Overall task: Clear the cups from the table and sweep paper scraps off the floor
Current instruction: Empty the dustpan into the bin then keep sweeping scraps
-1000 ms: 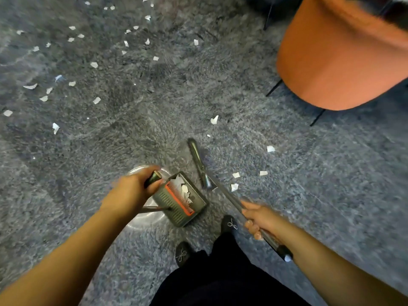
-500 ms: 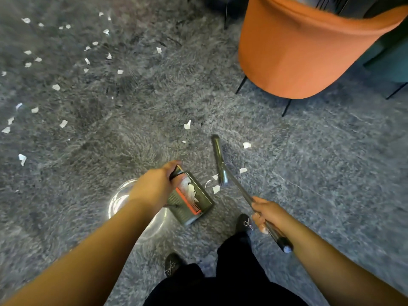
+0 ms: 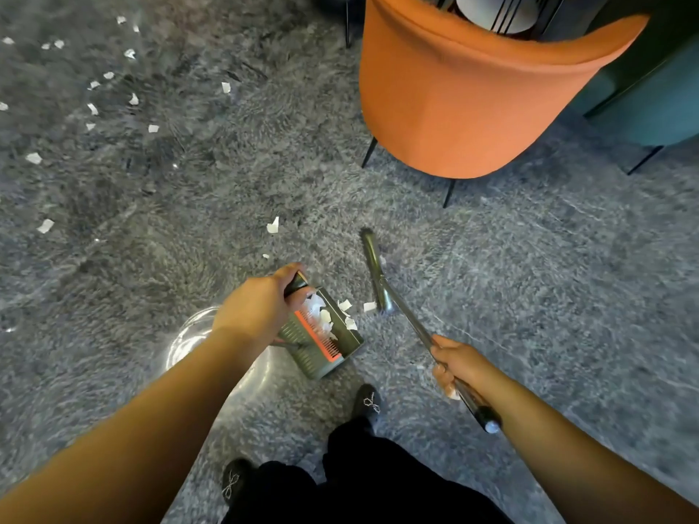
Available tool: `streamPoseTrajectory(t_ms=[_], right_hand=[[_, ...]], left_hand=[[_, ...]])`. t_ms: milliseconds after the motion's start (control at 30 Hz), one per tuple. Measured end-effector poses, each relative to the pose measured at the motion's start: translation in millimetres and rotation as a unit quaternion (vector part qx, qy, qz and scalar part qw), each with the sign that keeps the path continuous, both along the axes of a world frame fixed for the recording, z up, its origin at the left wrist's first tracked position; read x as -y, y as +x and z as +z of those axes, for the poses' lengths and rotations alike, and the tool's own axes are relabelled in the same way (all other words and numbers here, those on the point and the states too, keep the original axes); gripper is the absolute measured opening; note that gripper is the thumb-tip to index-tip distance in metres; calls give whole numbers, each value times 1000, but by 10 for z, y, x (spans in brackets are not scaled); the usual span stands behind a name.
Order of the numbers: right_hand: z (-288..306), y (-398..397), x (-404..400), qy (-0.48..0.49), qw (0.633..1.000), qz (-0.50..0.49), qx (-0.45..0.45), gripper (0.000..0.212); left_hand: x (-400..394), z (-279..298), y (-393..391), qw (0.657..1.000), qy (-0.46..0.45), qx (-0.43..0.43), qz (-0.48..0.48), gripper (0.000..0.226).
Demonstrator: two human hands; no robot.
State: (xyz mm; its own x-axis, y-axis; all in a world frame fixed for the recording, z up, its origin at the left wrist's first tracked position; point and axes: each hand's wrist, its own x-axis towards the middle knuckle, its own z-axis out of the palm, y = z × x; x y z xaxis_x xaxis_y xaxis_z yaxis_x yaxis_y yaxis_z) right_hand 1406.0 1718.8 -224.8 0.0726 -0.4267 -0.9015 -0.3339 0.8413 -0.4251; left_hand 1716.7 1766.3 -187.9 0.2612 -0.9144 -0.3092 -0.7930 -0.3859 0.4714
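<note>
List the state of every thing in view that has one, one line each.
Grey-green plastic dustpan: on the carpet, holding white scraps.
Long-handled metal broom: head down beside the dustpan mouth.
White paper scraps: many lie loose on the grey carpet.
Left hand: grips the dustpan handle.
Right hand: grips the broom handle.
Orange upholstered chair: upright.

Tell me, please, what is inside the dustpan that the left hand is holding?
White paper scraps lie inside the dustpan, heaped near its orange comb. The left hand grips the handle and covers the pan's upper corner, so anything there is hidden.
</note>
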Motion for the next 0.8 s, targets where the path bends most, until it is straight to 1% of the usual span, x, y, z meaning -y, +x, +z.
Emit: streamPoseTrajectory(t_ms=[100, 200, 300, 433, 500, 600, 800], right_hand=[[-126, -211, 211, -7, 1000, 11, -11, 41], [-305, -348, 362, -8, 999, 30, -27, 43], [-501, -375, 446, 1, 998, 48, -45, 46], [-706, -291, 419, 22, 996, 80, -38, 45], [-745, -198, 348, 27, 992, 119, -33, 43], [-753, -41, 223, 31, 984, 170, -29, 46], [-626, 127, -16, 44, 985, 164, 13, 47]], left_hand=[[174, 10, -127, 1000, 3, 16, -3, 48], [279, 18, -220, 1000, -5, 4, -1, 48], [327, 25, -220, 1000, 1, 5, 0, 46], [355, 1, -150, 1000, 7, 10, 0, 46], [363, -13, -153, 1000, 1, 14, 1, 47], [347, -39, -150, 1000, -5, 25, 0, 46], [302, -69, -112, 1000, -14, 1, -5, 47]])
